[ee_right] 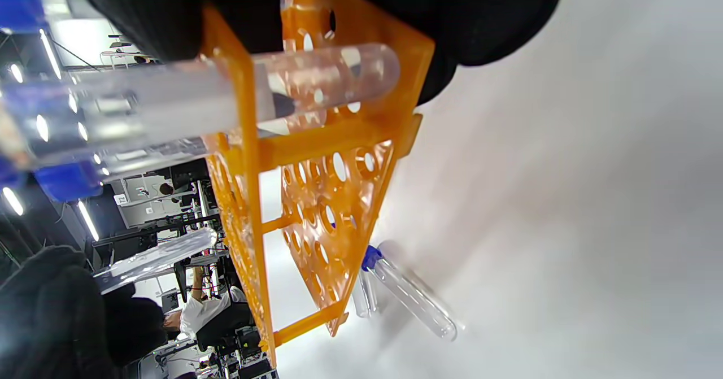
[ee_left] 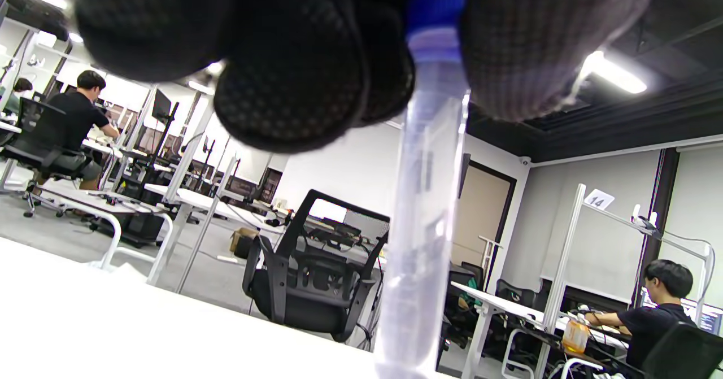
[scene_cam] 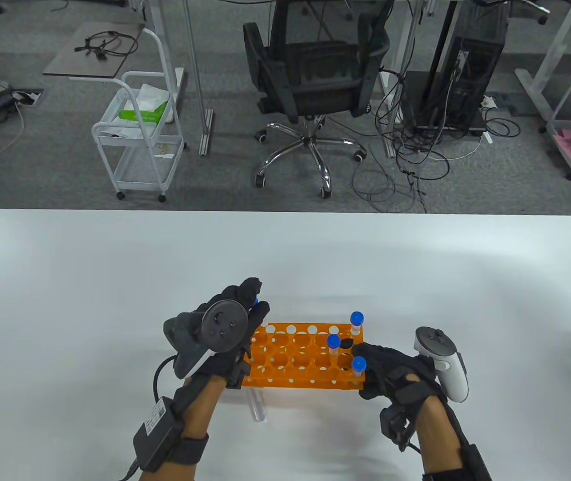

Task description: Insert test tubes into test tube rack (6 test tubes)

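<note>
An orange test tube rack [scene_cam: 295,363] stands on the white table near the front. Three blue-capped tubes [scene_cam: 356,321] stand upright in its right end. My left hand [scene_cam: 252,303] pinches a clear tube [scene_cam: 260,311] by its blue cap and holds it upright over the rack's far-left corner. The left wrist view shows this tube [ee_left: 421,198] hanging from my fingers [ee_left: 288,79]. My right hand [scene_cam: 363,363] grips the rack's right end, and the right wrist view shows the rack [ee_right: 316,158] under it. Two tubes [ee_right: 412,297] lie on the table by the rack's front edge.
A loose tube [scene_cam: 257,407] lies on the table just in front of the rack's left part. The white table [scene_cam: 115,280] stretches wide on both sides. An office chair [scene_cam: 310,80] and a white cart [scene_cam: 140,135] stand on the floor beyond the far edge.
</note>
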Tool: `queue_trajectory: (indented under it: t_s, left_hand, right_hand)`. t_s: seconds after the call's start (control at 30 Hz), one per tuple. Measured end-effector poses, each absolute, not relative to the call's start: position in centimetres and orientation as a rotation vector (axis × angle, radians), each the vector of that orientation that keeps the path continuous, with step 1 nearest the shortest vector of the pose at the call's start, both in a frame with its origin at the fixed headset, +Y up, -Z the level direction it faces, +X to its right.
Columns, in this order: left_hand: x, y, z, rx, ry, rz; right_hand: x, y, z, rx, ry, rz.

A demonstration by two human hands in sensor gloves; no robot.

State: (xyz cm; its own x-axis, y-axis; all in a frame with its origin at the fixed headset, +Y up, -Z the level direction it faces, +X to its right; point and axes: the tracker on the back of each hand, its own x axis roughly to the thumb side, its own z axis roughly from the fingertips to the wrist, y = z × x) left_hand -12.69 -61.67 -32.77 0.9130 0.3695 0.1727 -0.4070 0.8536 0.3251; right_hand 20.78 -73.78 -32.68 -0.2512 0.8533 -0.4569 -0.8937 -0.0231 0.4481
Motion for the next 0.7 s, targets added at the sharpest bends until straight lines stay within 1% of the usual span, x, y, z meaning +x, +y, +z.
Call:
queue_trajectory:
  t_s: [0.3,0.57,0.7]
  left_hand:
    - [-12.0,-62.3,-33.0,0.308,-0.127,0.4]
    - [-11.3,-63.4,-33.7,0.18,-0.163,0.379]
    - [-11.1,-63.7,-33.8,0.166,-0.156,0.364]
  right_hand:
    - [20.7,-73.8,-32.8,-0.064,0.786,1.648]
    - [20.7,-73.8,-32.8,-0.067,0.788,1.66]
    - [20.7,-73.8,-32.8,-0.068,0.79,1.652]
